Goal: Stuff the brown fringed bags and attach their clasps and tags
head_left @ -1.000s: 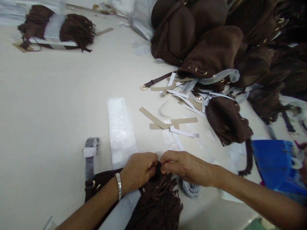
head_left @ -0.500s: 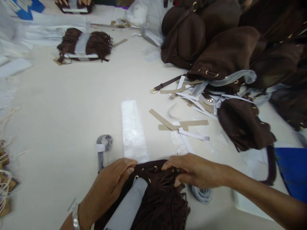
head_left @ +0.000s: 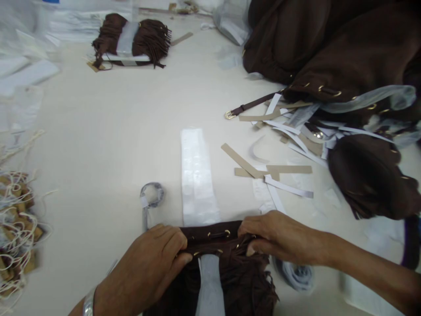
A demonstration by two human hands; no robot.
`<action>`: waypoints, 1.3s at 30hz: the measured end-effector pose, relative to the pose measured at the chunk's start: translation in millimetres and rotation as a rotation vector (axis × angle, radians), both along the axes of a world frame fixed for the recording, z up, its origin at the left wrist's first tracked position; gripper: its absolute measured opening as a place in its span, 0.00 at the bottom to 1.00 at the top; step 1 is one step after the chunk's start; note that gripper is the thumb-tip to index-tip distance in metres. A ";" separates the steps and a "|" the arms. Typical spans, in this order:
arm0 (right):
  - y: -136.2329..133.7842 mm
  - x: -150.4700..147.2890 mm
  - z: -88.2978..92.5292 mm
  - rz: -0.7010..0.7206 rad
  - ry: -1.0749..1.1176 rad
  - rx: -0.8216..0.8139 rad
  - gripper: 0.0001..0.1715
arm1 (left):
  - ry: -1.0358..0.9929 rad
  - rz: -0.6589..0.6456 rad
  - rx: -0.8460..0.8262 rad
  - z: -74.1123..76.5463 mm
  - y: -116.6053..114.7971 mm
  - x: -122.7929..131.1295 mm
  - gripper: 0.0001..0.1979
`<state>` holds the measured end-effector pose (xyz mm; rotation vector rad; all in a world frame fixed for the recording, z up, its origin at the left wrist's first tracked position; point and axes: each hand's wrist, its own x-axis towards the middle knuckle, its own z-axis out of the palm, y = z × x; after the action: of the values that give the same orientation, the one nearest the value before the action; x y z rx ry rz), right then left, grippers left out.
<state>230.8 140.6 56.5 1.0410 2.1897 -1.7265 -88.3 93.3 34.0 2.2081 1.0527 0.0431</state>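
A dark brown fringed bag point(head_left: 243, 281) with gold eyelets along its top edge lies at the bottom centre, its lower part cut off by the frame. A pale grey wrap strip point(head_left: 210, 285) runs down its middle. My left hand point(head_left: 154, 259), with a silver bracelet at the wrist, pinches the bag's left top corner. At the right top corner my right hand point(head_left: 272, 235) grips the rim between thumb and fingers. Just beyond the rim lies a flat white plastic packet point(head_left: 199, 180). A wrapped coiled strap point(head_left: 153, 195) rests to the left, and another plastic-wrapped coil point(head_left: 297, 274) under my right forearm.
Brown bags point(head_left: 355, 48) are heaped at the upper right, with paper strips point(head_left: 289, 175) scattered before them. Another fringed bag with a grey band point(head_left: 153, 39) lies at the back. Tags with white strings point(head_left: 18, 228) pile at left, near white plastic sheets point(head_left: 29, 79).
The view has shifted, and the bag now sits straighter, its grey strip nearly upright in the picture. Both hands remain on the top corners, the rim stretched flatter between them.
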 end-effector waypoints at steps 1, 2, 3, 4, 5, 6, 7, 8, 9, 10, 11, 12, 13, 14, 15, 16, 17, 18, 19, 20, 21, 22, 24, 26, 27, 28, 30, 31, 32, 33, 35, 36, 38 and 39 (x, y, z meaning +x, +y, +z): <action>-0.5 -0.2 -2.1 0.004 0.005 0.026 0.07 | 0.013 -0.016 -0.020 0.6 0.4 -2.2 0.06; -0.9 -0.3 -3.9 0.009 0.006 0.042 0.06 | 0.031 -0.028 -0.035 0.9 1.2 -4.6 0.06; -1.1 -0.2 -5.3 0.012 0.000 0.052 0.05 | 0.057 -0.030 -0.046 0.9 2.0 -7.5 0.07; -1.2 0.0 -6.3 0.014 -0.008 0.057 0.05 | 0.085 -0.024 -0.053 0.4 2.7 -10.5 0.08; -1.1 0.2 -6.8 0.013 -0.016 0.063 0.04 | 0.111 -0.013 -0.056 -0.6 3.1 -13.7 0.09; -0.9 0.4 -7.1 0.014 -0.024 0.065 0.02 | 0.131 -0.002 -0.057 -2.2 3.2 -16.8 0.10; -0.7 0.7 -7.3 0.015 -0.032 0.068 0.01 | 0.143 0.002 -0.058 -4.4 2.9 -19.6 0.11; -0.5 1.1 -7.6 0.016 -0.042 0.070 0.01 | 0.141 -0.001 -0.056 -7.4 2.3 -21.9 0.12; -0.3 1.5 -8.0 0.018 -0.052 0.072 0.02 | 0.128 -0.008 -0.048 -11.0 1.5 -23.8 0.12; -0.1 1.9 -8.7 0.020 -0.063 0.075 0.02 | 0.104 -0.014 -0.027 -15.2 0.5 -25.3 0.12; 0.1 2.3 -9.5 0.019 -0.076 0.079 0.03 | 0.076 -0.015 0.004 -19.6 -0.3 -26.3 0.12; 0.3 2.8 -10.6 0.017 -0.091 0.081 0.03 | 0.043 -0.013 0.045 -24.0 -1.1 -27.1 0.11; 0.7 3.3 -11.6 0.015 -0.105 0.082 0.04 | 0.013 -0.010 0.089 -28.0 -1.6 -27.6 0.11; 1.1 3.9 -12.6 0.012 -0.117 0.083 0.04 | -0.014 -0.010 0.129 -31.5 -2.0 -28.0 0.10; 1.6 4.4 -13.5 0.010 -0.127 0.083 0.05 | -0.034 -0.012 0.163 -34.2 -2.2 -28.4 0.10; 2.2 4.8 -14.3 0.007 -0.138 0.083 0.06 | -0.049 -0.016 0.190 -36.1 -2.2 -28.9 0.09; 2.8 5.3 -14.9 0.005 -0.150 0.084 0.06 | -0.056 -0.021 0.210 -37.4 -2.1 -29.5 0.09; 3.3 5.6 -15.5 0.001 -0.161 0.088 0.07 | -0.059 -0.025 0.226 -38.1 -2.0 -30.2 0.09; 3.8 5.8 -16.1 -0.005 -0.174 0.093 0.07 | -0.055 -0.029 0.235 -38.6 -2.1 -31.1 0.09; 4.0 5.8 -17.0 -0.008 -0.188 0.097 0.08 | -0.048 -0.032 0.241 -39.0 -2.2 -32.0 0.10; 4.0 5.6 -18.1 -0.010 -0.201 0.103 0.08 | -0.035 -0.032 0.244 -39.4 -2.6 -32.8 0.11; 3.6 5.2 -19.6 -0.011 -0.214 0.116 0.09 | -0.020 -0.033 0.245 -40.0 -3.2 -33.4 0.12; 2.0 3.9 -23.5 -0.005 -0.232 0.159 0.12 | 0.019 -0.025 0.250 -41.1 -4.6 -33.2 0.14; -0.7 2.1 -27.8 0.002 -0.234 0.214 0.14 | 0.063 -0.017 0.269 -40.6 -5.8 -30.4 0.16; -2.4 1.3 -29.5 0.002 -0.230 0.237 0.14 | 0.087 -0.013 0.278 -39.1 -6.2 -28.2 0.17; -4.3 0.5 -30.5 0.000 -0.223 0.252 0.13 | 0.112 -0.007 0.285 -36.6 -6.6 -25.7 0.18; -9.8 -0.7 -29.1 -0.011 -0.217 0.273 0.12 | 0.160 0.017 0.292 -28.3 -8.8 -20.5 0.18; -13.7 -1.0 -26.3 -0.022 -0.220 0.288 0.12 | 0.174 0.036 0.293 -22.8 -11.5 -18.0 0.18; -18.8 -1.4 -22.2 -0.037 -0.225 0.313 0.13 | 0.178 0.065 0.296 -16.9 -15.8 -15.7 0.17; -25.1 -2.0 -16.9 -0.055 -0.230 0.354 0.17 | 0.168 0.107 0.306 -11.0 -21.9 -13.4 0.16; -41.7 -5.0 -3.9 -0.100 -0.239 0.510 0.26 | 0.117 0.228 0.339 -0.7 -39.5 -8.4 0.16; -51.6 -8.2 2.8 -0.124 -0.243 0.622 0.29 | 0.085 0.296 0.359 3.1 -50.3 -5.3 0.19; -72.5 -18.3 13.8 -0.171 -0.243 0.840 0.31 | 0.033 0.395 0.383 8.2 -73.1 2.6 0.25; -82.7 -25.0 17.3 -0.186 -0.229 0.903 0.31 | 0.012 0.414 0.385 9.6 -83.8 7.4 0.27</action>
<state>205.8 57.9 73.8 1.5410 2.7991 -0.5335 -80.9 9.6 43.7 2.2768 1.6017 0.4492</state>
